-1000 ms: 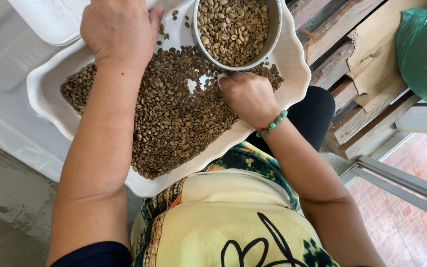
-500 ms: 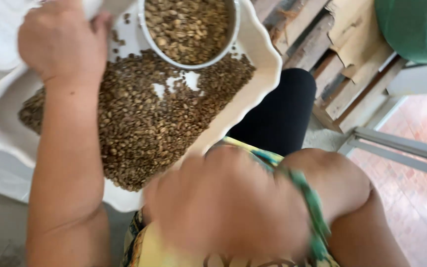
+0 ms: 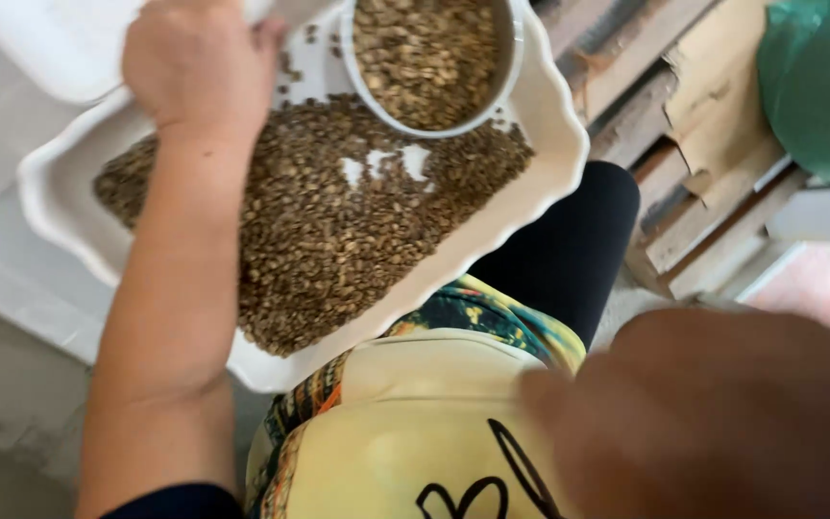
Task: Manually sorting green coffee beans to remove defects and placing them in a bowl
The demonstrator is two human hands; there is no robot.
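Lifted off the beans, right hand blurs, fingers unreadable; left hand grips tray.

The left hand and forearm are bare, with no ring or band in sight past the fingers. At the upper arm, a dark navy sleeve edge shows. The right hand is a close, blurred shape; nothing worn on it can be made out. The shirt is pale yellow with black brush-like strokes and a patterned trim in teal, orange and black. Black trousers cover the leg.
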